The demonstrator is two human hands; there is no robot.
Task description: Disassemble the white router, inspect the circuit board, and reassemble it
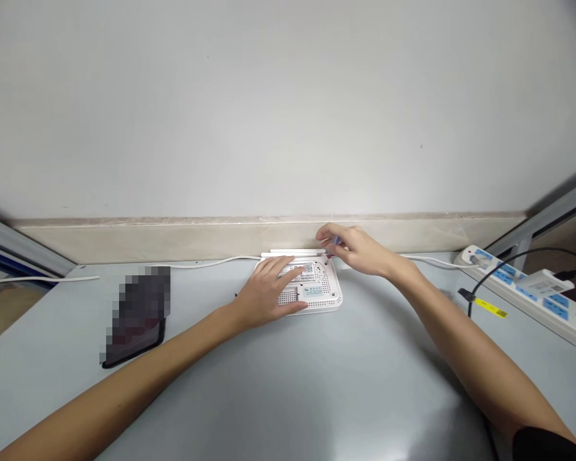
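Note:
A white router (317, 291) lies upside down at the far middle of the grey table (317, 384), its labels and vent holes facing up and its antennas folded along the back. My left hand (269, 291) rests flat on the router's left part, fingers spread. My right hand (352, 250) hovers over the router's far right corner, fingers pinched round a small thin tool with a blue and red part that I cannot name.
A dark phone (137, 326) lies on the table to the left. A white power strip (532, 291) with blue sockets and a black cable plugged in sits at the right. A white cable (211, 263) runs along the wall's base.

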